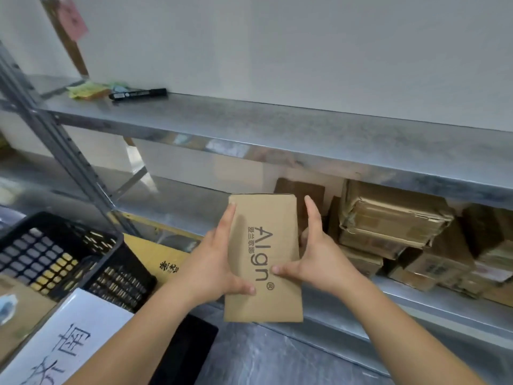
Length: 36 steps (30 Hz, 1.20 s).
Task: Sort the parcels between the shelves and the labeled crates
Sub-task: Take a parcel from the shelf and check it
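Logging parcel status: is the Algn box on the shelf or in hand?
In hand. The Algn box is held between the left hand and right hand, in front of the lower shelf.

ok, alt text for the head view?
Both hands, left hand and right hand, hold a flat cardboard parcel before a metal shelf. Stacked boxes sit on the lower shelf; a black crate stands left.

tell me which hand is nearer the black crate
Left. The left hand grips the box on the side toward the black crate; the right hand holds the far side.
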Each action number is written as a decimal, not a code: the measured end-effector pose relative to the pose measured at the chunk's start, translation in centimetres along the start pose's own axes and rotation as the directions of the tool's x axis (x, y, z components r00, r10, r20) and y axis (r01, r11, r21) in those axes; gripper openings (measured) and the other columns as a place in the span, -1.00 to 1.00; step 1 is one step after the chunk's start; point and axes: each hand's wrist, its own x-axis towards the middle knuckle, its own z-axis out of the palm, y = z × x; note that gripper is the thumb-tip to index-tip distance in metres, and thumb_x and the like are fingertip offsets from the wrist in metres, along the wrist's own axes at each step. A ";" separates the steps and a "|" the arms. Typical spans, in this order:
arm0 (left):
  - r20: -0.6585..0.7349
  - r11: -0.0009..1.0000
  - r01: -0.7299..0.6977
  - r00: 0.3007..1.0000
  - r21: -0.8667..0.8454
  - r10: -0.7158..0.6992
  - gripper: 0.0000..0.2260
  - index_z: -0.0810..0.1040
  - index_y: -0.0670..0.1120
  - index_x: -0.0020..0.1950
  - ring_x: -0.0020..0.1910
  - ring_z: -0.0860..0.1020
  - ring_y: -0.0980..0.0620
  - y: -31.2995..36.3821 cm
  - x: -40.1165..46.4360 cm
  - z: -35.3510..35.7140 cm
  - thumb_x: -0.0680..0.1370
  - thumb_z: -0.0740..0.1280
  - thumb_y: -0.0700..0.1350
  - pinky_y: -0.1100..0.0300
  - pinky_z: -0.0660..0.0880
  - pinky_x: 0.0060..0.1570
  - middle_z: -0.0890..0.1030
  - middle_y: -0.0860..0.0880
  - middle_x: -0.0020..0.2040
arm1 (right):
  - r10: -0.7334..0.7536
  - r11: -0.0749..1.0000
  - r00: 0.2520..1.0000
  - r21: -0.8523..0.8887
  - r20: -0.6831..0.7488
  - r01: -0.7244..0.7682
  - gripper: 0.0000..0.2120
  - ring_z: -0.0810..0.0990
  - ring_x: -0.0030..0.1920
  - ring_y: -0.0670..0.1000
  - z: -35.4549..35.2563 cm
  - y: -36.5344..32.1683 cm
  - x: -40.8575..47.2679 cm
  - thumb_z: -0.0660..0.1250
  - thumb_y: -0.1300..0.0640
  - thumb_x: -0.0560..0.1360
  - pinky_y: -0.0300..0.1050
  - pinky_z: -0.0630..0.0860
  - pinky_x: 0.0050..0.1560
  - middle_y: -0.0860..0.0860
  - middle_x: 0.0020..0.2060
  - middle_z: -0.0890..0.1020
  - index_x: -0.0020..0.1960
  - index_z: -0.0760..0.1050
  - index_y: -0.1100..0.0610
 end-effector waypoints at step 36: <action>-0.539 0.963 0.225 0.798 -0.149 -0.270 -0.35 0.19 0.46 0.28 0.10 0.48 0.23 -16.1 -34.9 -11.7 0.35 0.50 0.31 0.25 0.49 0.02 0.45 0.32 0.22 | -0.558 0.825 0.736 0.162 0.383 0.542 -0.15 0.18 0.43 -0.38 22.4 -21.9 -13.8 0.30 -0.58 0.33 -0.22 0.40 0.33 -0.33 0.47 0.16 0.54 0.13 -0.42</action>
